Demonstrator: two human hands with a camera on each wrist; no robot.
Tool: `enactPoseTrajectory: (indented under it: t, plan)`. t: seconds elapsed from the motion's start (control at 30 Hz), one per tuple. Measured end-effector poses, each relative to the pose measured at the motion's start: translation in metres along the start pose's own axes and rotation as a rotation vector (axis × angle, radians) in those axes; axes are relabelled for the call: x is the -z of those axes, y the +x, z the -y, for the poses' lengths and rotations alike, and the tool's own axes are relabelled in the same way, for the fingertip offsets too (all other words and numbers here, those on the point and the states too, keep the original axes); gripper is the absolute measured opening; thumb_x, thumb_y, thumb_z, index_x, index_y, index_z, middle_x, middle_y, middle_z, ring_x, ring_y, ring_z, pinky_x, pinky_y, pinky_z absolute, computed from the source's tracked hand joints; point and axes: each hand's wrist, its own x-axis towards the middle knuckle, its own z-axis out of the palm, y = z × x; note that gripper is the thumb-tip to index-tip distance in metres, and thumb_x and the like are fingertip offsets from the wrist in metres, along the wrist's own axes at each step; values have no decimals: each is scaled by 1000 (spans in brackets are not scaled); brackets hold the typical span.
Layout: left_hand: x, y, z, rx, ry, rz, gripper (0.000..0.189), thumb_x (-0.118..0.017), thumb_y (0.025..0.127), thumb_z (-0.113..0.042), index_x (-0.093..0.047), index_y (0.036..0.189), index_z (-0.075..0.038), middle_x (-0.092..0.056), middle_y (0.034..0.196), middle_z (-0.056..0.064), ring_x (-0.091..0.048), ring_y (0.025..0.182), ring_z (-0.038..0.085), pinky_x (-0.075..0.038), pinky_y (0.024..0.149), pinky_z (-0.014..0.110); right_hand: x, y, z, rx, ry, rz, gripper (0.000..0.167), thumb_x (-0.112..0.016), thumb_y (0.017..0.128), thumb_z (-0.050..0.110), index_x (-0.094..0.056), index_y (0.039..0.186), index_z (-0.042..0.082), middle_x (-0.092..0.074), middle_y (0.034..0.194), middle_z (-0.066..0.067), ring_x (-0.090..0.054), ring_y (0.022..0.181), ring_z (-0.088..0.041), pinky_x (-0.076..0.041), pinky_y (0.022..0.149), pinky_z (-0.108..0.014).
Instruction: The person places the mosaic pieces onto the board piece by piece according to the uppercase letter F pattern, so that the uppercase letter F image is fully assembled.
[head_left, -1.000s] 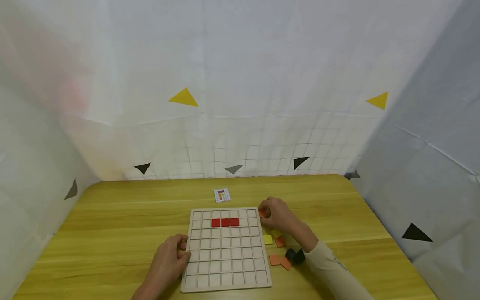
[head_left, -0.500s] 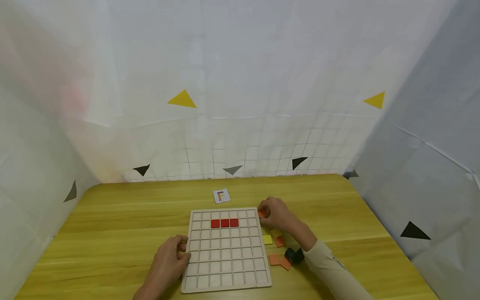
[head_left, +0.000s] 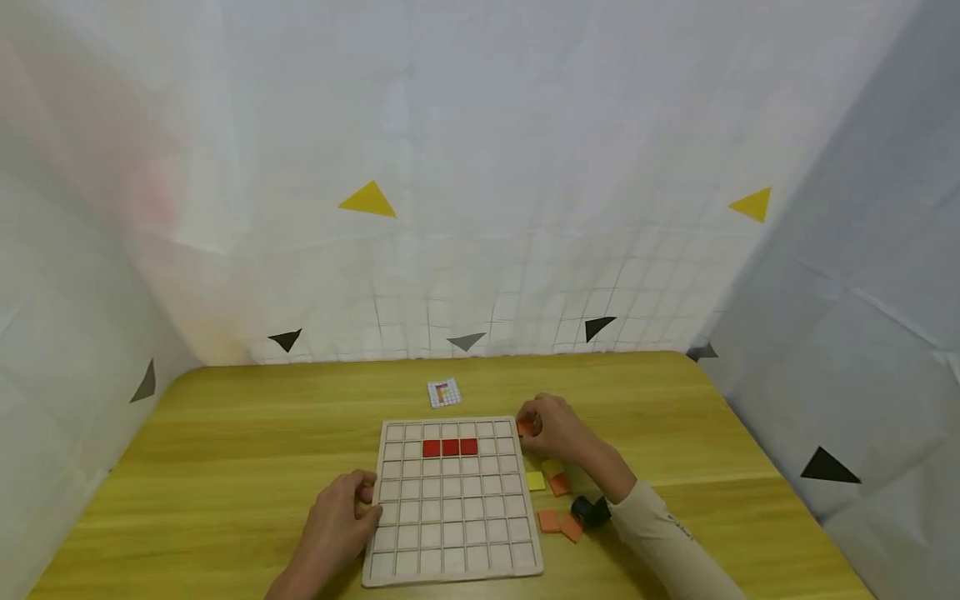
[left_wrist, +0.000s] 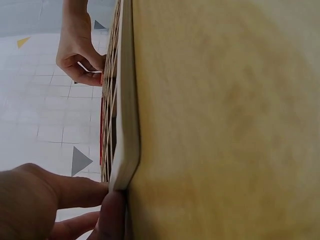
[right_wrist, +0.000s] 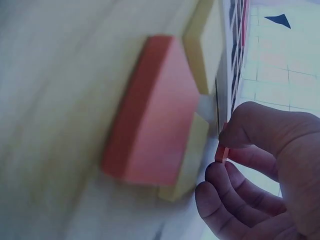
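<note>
A pale wooden grid board [head_left: 453, 508] lies on the table with three red tiles [head_left: 450, 448] in a row near its far side. My left hand [head_left: 333, 521] holds the board's left edge; the left wrist view shows finger and thumb against the rim. Beyond the board's far right corner, my right hand [head_left: 553, 427] pinches a small orange tile [right_wrist: 222, 151] between thumb and fingers, partly hidden by them. Near the right wrist lie a yellow tile [head_left: 536, 481], another yellow tile [head_left: 552, 467] and an orange tile [head_left: 560, 485] touching it.
Two more orange tiles [head_left: 549, 522] lie by the board's lower right side. A dark device [head_left: 591, 511] sits at the right wrist. Behind the board is a small printed pattern card [head_left: 444, 392]. White sheeting [head_left: 480, 283] with coloured triangles surrounds the wooden table [head_left: 225, 467].
</note>
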Motion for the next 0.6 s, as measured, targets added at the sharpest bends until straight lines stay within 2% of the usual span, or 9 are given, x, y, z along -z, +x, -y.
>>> enactPoseTrajectory:
  t: [0.27, 0.6]
  plan:
    - [-2, 2, 0, -15, -5, -17, 35, -75, 81, 0, -65, 114, 2, -57, 89, 2, -54, 72, 12, -48, 62, 28, 9, -2, 0, 22, -40, -49, 21, -75, 77, 0, -73, 98, 3, -55, 83, -1, -54, 71, -11, -49, 62, -28]
    - [-1, -1, 2, -17, 17, -25, 35, -77, 81, 0, -66, 114, 3, -57, 88, 2, -53, 71, 13, -46, 61, 27, 10, -2, 5, 51, -39, -53, 20, -76, 78, 0, -73, 98, 2, -57, 84, -1, -57, 73, -13, -50, 62, -27]
